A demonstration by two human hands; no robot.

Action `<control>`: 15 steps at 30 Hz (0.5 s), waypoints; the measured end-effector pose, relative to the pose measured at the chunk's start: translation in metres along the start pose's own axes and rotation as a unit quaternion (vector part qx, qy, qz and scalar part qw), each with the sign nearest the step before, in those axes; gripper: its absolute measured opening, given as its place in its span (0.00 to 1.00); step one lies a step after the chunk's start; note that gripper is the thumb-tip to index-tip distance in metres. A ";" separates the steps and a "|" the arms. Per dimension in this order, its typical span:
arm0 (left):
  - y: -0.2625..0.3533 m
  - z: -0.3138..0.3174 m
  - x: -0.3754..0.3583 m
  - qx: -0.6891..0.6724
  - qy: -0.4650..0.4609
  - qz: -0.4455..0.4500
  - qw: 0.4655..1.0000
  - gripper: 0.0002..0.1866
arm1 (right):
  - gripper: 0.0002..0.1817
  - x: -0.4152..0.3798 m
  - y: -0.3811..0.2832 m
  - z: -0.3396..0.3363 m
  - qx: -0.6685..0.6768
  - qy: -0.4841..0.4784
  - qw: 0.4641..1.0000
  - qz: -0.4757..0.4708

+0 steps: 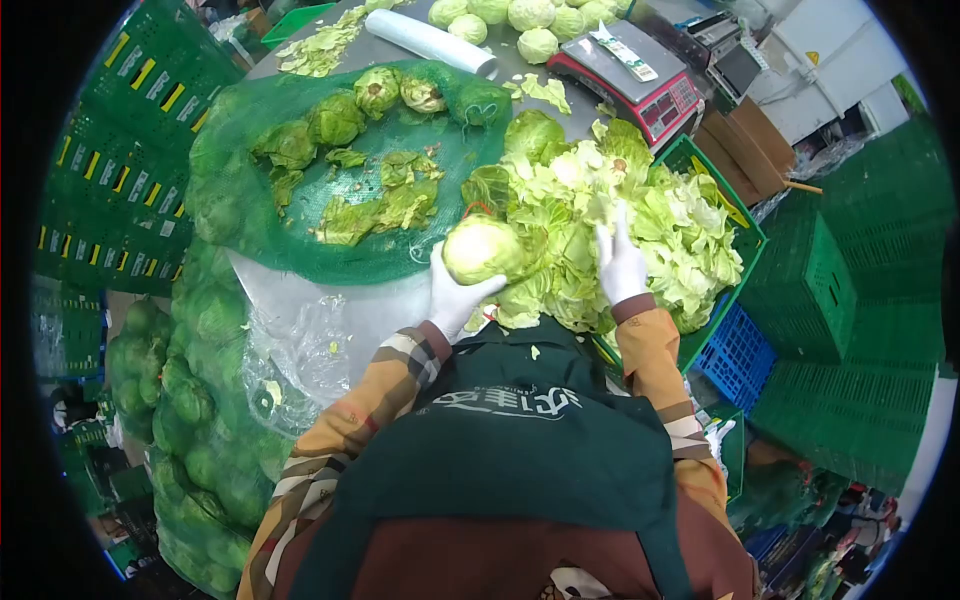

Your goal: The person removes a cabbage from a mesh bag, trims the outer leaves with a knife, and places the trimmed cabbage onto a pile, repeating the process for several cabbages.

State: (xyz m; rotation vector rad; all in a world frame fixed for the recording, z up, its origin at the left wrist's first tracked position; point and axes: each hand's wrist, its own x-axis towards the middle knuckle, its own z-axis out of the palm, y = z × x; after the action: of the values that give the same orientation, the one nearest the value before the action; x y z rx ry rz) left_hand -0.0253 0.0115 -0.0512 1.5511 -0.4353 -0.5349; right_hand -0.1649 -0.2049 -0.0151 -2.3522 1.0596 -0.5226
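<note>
My left hand [460, 295], in a white glove, is wrapped round the lower left side of a pale cabbage head [482, 250]. My right hand [621, 262], also gloved, is at the heap of loose cabbage leaves [570, 215], with fingers pointing forward; a leaf lies at its fingertips, and whether it is gripped cannot be made out. Beyond the held cabbage, leafy heads [534, 137] rest against the heap. To the left, a green mesh sack [300, 245] lies flat with untrimmed cabbages [336, 119] and torn outer leaves [385, 205] on it.
A red and grey scale [630, 75] and a white roll [430, 44] lie at the back, near several trimmed cabbages [537, 45]. A green crate [757, 238] full of leaves stands right. Full mesh sacks [210, 400] are at left; clear plastic [310, 345] lies near me.
</note>
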 end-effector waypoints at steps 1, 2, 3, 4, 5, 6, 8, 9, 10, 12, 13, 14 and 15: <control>0.005 0.003 -0.003 0.000 -0.003 -0.005 1.000 0.56 | 0.25 -0.006 -0.009 0.003 0.034 -0.021 0.998 -0.057; 0.009 0.006 -0.003 0.130 0.000 0.019 0.991 0.57 | 0.28 -0.010 -0.021 0.004 0.003 -0.101 0.990 -0.103; 0.012 0.009 -0.001 0.257 0.004 0.045 0.965 0.59 | 0.29 -0.017 -0.037 0.007 -0.038 -0.121 0.980 -0.151; 0.014 0.011 0.001 0.246 -0.013 0.039 0.968 0.62 | 0.30 -0.019 -0.042 0.016 -0.046 -0.117 0.979 -0.163; 0.014 0.012 0.001 0.245 -0.012 0.039 0.969 0.62 | 0.30 -0.018 -0.046 0.021 -0.053 -0.112 0.976 -0.177; 0.013 0.013 0.002 0.274 -0.009 0.056 0.960 0.63 | 0.30 -0.014 -0.047 0.022 -0.054 -0.113 0.976 -0.179; 0.016 0.015 -0.001 0.305 -0.007 0.071 0.950 0.63 | 0.33 -0.008 -0.057 0.015 -0.125 -0.134 0.955 -0.234; 0.018 0.017 -0.001 0.338 -0.016 0.085 0.937 0.63 | 0.33 -0.007 -0.058 0.016 -0.124 -0.134 0.955 -0.233; 0.021 0.018 -0.001 0.370 -0.025 0.100 0.923 0.62 | 0.34 -0.007 -0.058 0.017 -0.158 -0.133 0.953 -0.223; 0.024 0.018 0.001 0.374 -0.026 0.101 0.922 0.62 | 0.35 0.002 -0.050 0.026 -0.193 -0.133 0.968 -0.094; 0.024 0.019 0.001 0.376 -0.024 0.101 0.921 0.62 | 0.35 0.009 -0.041 0.027 -0.195 -0.134 0.967 -0.095; 0.022 0.018 0.000 0.375 -0.023 0.099 0.921 0.62 | 0.36 0.014 -0.030 0.024 -0.199 -0.117 0.972 -0.049; 0.021 0.017 0.001 0.372 -0.025 0.100 0.922 0.62 | 0.37 0.018 -0.023 0.024 -0.202 -0.099 0.974 -0.003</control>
State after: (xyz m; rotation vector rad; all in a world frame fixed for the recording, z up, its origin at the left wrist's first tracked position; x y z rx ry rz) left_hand -0.0333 -0.0038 -0.0310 2.1856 -0.8981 -0.2489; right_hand -0.1273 -0.1989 -0.0179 -2.6875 1.1494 -0.0710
